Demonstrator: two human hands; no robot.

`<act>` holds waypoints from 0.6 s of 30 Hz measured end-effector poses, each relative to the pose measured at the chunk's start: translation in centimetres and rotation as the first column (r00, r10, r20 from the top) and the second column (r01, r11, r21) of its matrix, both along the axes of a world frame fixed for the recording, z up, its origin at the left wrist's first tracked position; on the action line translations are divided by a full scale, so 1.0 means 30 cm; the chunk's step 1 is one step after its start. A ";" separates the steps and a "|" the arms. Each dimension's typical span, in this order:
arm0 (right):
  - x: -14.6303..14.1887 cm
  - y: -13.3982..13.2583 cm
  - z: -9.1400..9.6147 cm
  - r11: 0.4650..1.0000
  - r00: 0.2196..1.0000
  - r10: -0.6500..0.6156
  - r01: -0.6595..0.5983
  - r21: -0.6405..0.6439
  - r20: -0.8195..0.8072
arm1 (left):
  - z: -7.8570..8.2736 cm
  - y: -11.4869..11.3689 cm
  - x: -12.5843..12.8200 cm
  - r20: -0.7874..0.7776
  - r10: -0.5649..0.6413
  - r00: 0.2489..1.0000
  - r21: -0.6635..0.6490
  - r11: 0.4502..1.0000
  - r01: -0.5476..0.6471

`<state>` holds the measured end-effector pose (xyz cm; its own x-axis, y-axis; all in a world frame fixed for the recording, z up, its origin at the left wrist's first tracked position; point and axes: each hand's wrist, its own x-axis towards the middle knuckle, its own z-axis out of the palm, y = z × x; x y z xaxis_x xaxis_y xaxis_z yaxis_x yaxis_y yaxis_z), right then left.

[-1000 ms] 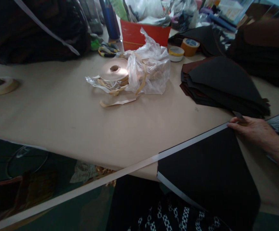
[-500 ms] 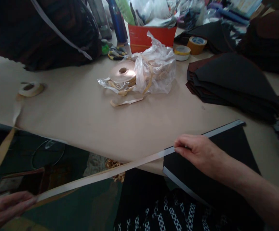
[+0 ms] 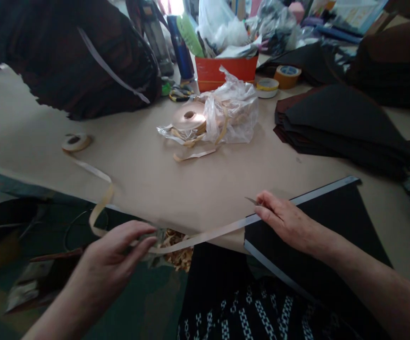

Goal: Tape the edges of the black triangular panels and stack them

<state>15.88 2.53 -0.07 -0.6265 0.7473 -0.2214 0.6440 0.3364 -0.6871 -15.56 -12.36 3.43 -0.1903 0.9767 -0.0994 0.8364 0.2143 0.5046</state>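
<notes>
My right hand (image 3: pixel 286 219) is closed around a small tool with a thin pointed metal tip (image 3: pixel 250 200); its handle is hidden in the fingers. That hand rests at the upper left corner of a black panel (image 3: pixel 332 222) with pale tape strips along its edges. From this corner a pale tape (image 3: pixel 212 233) sags leftward over the table edge to my left hand (image 3: pixel 123 250). The left thumb and forefinger are slightly apart, and the tape passes behind or under them. Beyond the hand it curls up to a small tape roll (image 3: pixel 76 141) on the table.
A larger tape roll (image 3: pixel 188 117) sits beside a clear plastic bag (image 3: pixel 235 118). Behind stand a red box (image 3: pixel 226 73) and a blue bottle (image 3: pixel 181 49). Stacked dark pieces (image 3: pixel 339 123) lie right; a big dark bundle (image 3: pixel 102 61) lies left. Tape scraps (image 3: pixel 179 257) are below the table edge.
My left hand has moved right and up, towards the right hand, and the taut tape has slackened. The tool's pointed tip now shows beyond my right fingers. The view has shifted slightly.
</notes>
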 end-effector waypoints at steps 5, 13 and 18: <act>0.032 -0.042 0.032 0.998 0.986 -0.050 0.044 -0.046 -0.158 | -0.045 0.178 0.324 -0.132 -0.411 0.902 0.022 0.909 0.417; 0.028 -0.090 -0.023 0.939 0.968 -0.167 0.098 -0.329 -0.187 | -0.056 0.265 0.438 -0.346 -0.433 0.832 -0.188 0.901 0.391; 0.004 -0.094 -0.048 0.950 0.976 -0.176 0.136 -0.281 -0.124 | -0.063 0.293 0.432 -0.358 -0.471 0.806 -0.208 0.882 0.423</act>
